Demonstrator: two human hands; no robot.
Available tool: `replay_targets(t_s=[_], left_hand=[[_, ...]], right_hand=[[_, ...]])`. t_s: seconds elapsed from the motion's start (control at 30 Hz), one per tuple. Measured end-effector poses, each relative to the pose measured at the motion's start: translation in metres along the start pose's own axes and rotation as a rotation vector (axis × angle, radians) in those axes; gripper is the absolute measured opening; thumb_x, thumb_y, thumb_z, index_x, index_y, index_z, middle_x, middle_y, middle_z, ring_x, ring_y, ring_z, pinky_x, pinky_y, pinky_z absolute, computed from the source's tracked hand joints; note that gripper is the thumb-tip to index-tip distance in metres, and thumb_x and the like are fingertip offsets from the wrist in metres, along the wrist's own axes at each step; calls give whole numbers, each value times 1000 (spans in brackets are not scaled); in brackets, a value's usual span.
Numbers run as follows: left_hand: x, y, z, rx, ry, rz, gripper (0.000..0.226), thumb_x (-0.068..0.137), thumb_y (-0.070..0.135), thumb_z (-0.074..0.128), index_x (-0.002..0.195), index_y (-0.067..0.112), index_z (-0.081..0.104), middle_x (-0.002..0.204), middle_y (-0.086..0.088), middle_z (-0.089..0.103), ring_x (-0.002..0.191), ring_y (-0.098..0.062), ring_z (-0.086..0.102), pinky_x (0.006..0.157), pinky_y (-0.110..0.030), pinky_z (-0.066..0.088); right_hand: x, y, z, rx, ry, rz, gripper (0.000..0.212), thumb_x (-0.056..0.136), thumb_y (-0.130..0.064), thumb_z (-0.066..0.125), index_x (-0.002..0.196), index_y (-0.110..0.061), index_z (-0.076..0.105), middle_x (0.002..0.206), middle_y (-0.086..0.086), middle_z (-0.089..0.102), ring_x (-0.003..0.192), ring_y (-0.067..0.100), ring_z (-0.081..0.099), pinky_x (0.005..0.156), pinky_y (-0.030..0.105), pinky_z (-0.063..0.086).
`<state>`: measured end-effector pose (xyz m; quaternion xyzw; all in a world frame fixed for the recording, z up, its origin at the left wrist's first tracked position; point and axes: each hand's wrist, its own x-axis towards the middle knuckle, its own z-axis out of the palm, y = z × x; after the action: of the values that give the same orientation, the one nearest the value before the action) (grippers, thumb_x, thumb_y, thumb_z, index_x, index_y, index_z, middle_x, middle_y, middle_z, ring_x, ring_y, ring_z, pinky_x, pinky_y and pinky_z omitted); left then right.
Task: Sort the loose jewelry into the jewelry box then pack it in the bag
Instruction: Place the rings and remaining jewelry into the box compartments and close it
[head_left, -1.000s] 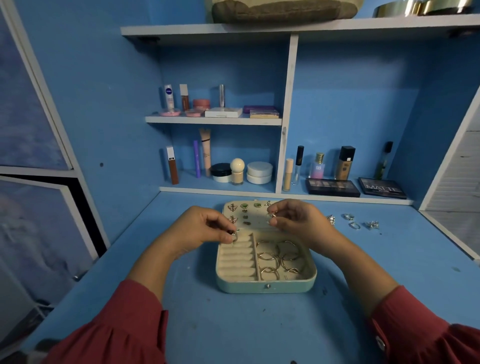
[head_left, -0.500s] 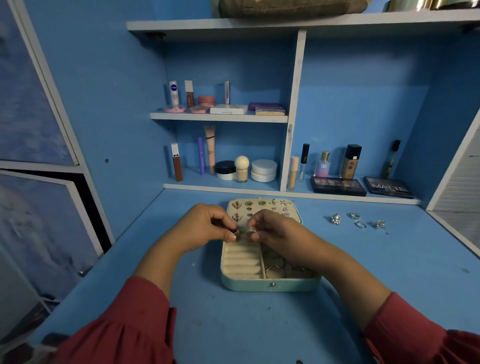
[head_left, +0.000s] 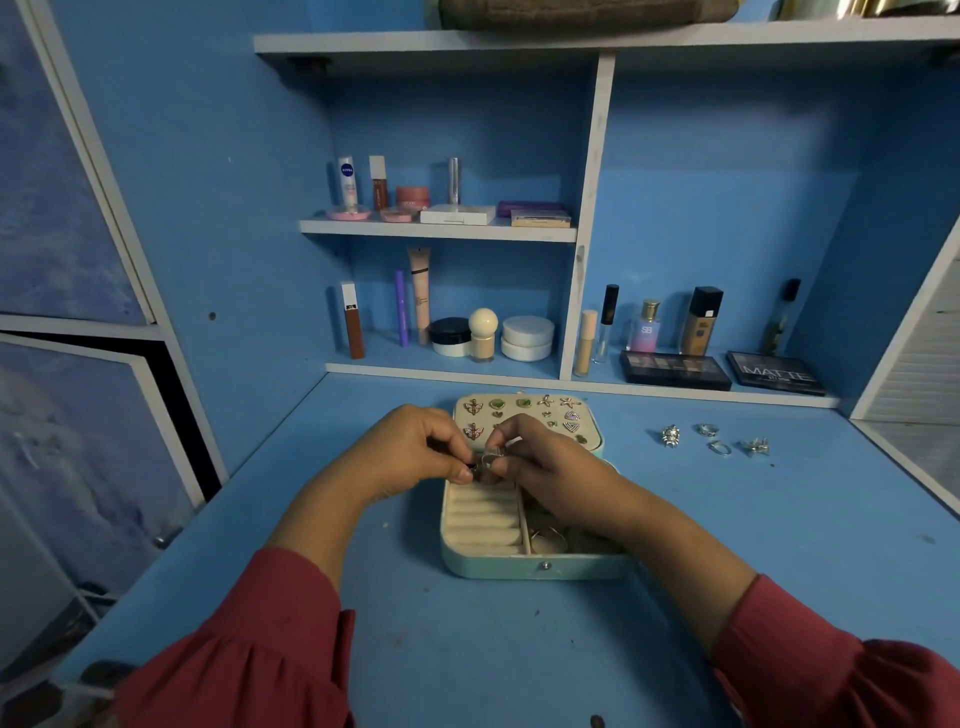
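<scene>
Both hands have closed in on each other since a second ago: then they were apart over the far half of the jewelry box (head_left: 535, 564), now they are meeting at its middle. Left hand (head_left: 415, 449) is curling its fingers, with thumb and forefinger pinching a small ring (head_left: 488, 460). Right hand (head_left: 545, 460) is reaching in from the right, its fingertips pinching at the same ring; whether each hand is holding a separate piece, I cannot tell, as the fingers are hiding most of it. Ring is hovering just above the far end of the ribbed ring rolls (head_left: 483, 522), which are filling the left compartment of the box.

Box is sitting open on the blue counter (head_left: 467, 649), its lid (head_left: 592, 415) lying flat on the far side and carrying rows of small earrings (head_left: 474, 408). Right compartment is holding several hoops (head_left: 548, 538), partly covered by the right forearm.

Four loose rings (head_left: 714, 439) are lying on the counter well to the right of the box, near the far edge. Behind them, on the low shelf, two dark palettes (head_left: 675, 370) are lying flat beside upright bottles (head_left: 701, 322). Red sleeves (head_left: 249, 660) are showing at both near corners.
</scene>
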<state>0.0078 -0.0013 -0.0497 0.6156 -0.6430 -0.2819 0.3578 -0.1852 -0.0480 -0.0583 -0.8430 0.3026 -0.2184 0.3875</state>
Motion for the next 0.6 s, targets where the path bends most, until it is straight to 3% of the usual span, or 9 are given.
replay_targets(t_s=[0.13, 0.27, 0.33, 0.43, 0.6], left_hand=[[1, -1, -1, 88, -38, 18, 35, 69, 8, 83, 61, 41, 73, 81, 6, 58, 80, -9, 59, 85, -32, 49], [0, -3, -1, 111, 3, 40, 36, 72, 9, 80, 61, 43, 72, 83, 5, 58, 78, -8, 58, 80, -28, 48], [0, -4, 0, 138, 19, 51, 32, 72, 10, 81, 66, 40, 70, 81, 5, 57, 73, -8, 56, 73, -23, 46], [-2, -5, 0, 143, 21, 52, 22, 73, 11, 81, 74, 31, 71, 78, 5, 57, 70, -7, 52, 69, -22, 44], [-3, -2, 1, 137, 29, 37, 24, 72, 7, 80, 65, 29, 72, 76, 9, 58, 67, 1, 56, 69, -18, 42]], right_hand=[[0, 1, 0, 5, 10, 2, 13, 98, -25, 51, 93, -36, 47, 98, -10, 70, 83, -14, 58, 71, 3, 40], [0, 3, -1, 19, 31, -6, 11, 97, -24, 52, 95, -35, 49, 96, -12, 71, 92, -7, 61, 84, 15, 45], [-1, 2, -3, 10, 73, -37, 14, 96, -22, 56, 94, -35, 51, 91, -18, 67, 84, -10, 57, 78, 11, 43], [-1, 2, -8, -42, 135, -75, 19, 91, -18, 63, 92, -36, 58, 91, -18, 60, 81, -2, 50, 74, 10, 39], [-2, 6, -14, -18, 162, 1, 22, 84, -17, 71, 100, -29, 63, 91, -10, 64, 84, -3, 56, 73, 5, 40]])
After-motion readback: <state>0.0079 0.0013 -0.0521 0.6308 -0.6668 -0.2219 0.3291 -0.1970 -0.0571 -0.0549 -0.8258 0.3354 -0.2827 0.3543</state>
